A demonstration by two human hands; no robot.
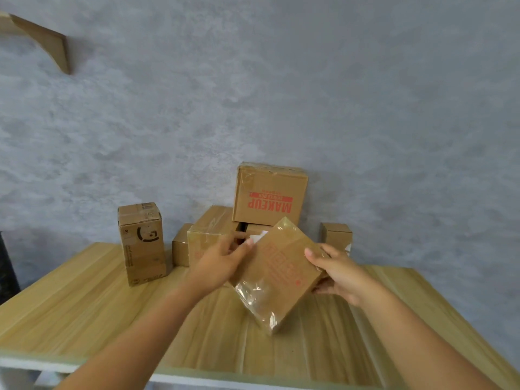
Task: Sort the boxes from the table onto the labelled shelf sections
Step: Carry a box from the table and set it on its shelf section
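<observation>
Boxes: one flat cardboard box [277, 273] held up above the surface [84, 299], tilted, one corner pointing down. Left hand [222, 266] grips its left edge, fingers curled round the upper corner; right hand [336, 273] grips the right edge, thumb on top, fingers underneath. Two-handed hold and tilt toward the camera look like turning it to read the print, probably to pick a shelf section. Box is brown, wrapped in shiny clear tape, loose film bunched at the low corner, faded red lettering on the top face, not legible. White label scrap near the left fingertips.

Rest of the pile sits at the back against the grey wall [365, 108]: upside-down MAKEUP box [270, 197] stacked on a taped box [211, 235], tall upright box [142, 243] left and apart, small box [337, 236] right. Wooden bracket [53, 43] top left; no labelled shelf sections in view. Sorting looks early, most boxes not yet moved.
</observation>
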